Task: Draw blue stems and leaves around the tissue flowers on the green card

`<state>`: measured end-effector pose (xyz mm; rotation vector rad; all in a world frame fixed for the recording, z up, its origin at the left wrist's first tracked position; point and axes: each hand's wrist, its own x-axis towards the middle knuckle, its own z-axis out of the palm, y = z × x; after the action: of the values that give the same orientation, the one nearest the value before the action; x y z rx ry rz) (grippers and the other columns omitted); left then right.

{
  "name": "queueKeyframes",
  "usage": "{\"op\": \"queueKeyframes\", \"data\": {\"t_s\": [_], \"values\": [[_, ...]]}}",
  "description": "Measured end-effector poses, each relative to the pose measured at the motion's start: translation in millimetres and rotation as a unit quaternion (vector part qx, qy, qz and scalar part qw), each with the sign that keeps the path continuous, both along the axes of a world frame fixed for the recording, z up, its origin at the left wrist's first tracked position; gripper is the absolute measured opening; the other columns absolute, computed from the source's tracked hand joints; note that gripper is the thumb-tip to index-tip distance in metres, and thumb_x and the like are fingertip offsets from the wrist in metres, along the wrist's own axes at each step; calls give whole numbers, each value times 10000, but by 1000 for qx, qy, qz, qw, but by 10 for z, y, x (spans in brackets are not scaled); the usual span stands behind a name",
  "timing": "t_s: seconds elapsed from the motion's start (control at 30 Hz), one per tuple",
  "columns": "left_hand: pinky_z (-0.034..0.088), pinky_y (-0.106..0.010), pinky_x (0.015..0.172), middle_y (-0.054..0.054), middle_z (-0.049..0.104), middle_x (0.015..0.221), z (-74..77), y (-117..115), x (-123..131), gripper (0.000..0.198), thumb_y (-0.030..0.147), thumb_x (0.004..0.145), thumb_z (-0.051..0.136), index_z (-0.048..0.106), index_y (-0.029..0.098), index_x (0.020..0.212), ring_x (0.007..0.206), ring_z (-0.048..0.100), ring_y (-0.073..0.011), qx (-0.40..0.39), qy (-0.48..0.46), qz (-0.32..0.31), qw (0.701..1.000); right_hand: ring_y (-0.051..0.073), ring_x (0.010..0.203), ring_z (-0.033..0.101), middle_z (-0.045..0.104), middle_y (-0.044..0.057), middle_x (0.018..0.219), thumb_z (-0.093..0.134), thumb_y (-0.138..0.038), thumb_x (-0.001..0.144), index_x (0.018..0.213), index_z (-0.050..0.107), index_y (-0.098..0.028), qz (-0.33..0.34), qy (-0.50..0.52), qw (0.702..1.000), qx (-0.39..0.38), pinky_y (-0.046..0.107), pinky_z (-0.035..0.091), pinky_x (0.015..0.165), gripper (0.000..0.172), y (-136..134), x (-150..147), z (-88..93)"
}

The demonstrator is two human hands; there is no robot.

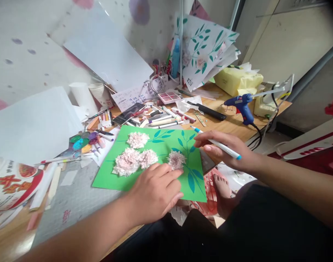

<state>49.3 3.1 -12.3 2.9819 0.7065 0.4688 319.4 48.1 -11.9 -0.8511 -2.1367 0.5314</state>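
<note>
A green card (158, 160) lies on the desk in front of me, painted with blue-green leaves and stems. Several fluffy pink-white paper flowers (131, 161) sit on it. My left hand (155, 191) rests on the card's near edge, fingers stretched out, fingertips just touching the rightmost flower (176, 159). My right hand (226, 149) hovers at the card's right edge with its fingers pinched round a white marker with blue ends (215, 142), which lies across them, one tip pointing away from me.
A blue glue gun (241, 105) stands on the wooden desk at the right, its cord trailing off the edge. Pens and markers (162, 118) litter the back, with paint pots (83, 142) at left. Painted leaf sheets (207, 47) lean behind. My bare foot (222, 187) shows below the desk.
</note>
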Motion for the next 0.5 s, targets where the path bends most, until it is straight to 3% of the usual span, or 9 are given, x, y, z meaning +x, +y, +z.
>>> {"op": "queueKeyframes", "data": {"t_s": [0.13,0.27,0.4,0.5], "values": [[490,-479,809,-69,638,1261,-35,81,-76,133,224,939,510,556,168,828,1029,527,-307,-40,-5,12,999,216,909,712,740,74,1010,497,-454,954,1195,661,-229,22,166,969,-179,378,587,793,368,-74,-80,-62],[481,-430,880,-77,606,1298,-47,131,-135,108,190,941,512,540,161,840,1099,485,-285,-84,-18,4,996,214,724,702,727,70,801,595,-513,877,913,749,-189,1,294,911,-290,374,597,653,361,-99,-149,-88],[438,-406,935,-94,584,1302,-20,165,-141,128,173,961,476,548,148,858,1108,460,-261,-123,-29,-4,992,177,568,653,661,20,626,672,-488,819,746,687,-203,1,283,898,-336,306,550,488,295,-144,-186,-7],[402,-404,963,-104,593,1253,-5,182,-142,133,166,965,468,553,141,866,1097,458,-247,-156,-37,-8,987,162,553,640,663,14,657,638,-421,849,768,635,-211,14,195,929,-314,275,528,457,225,-197,-191,28]]}}
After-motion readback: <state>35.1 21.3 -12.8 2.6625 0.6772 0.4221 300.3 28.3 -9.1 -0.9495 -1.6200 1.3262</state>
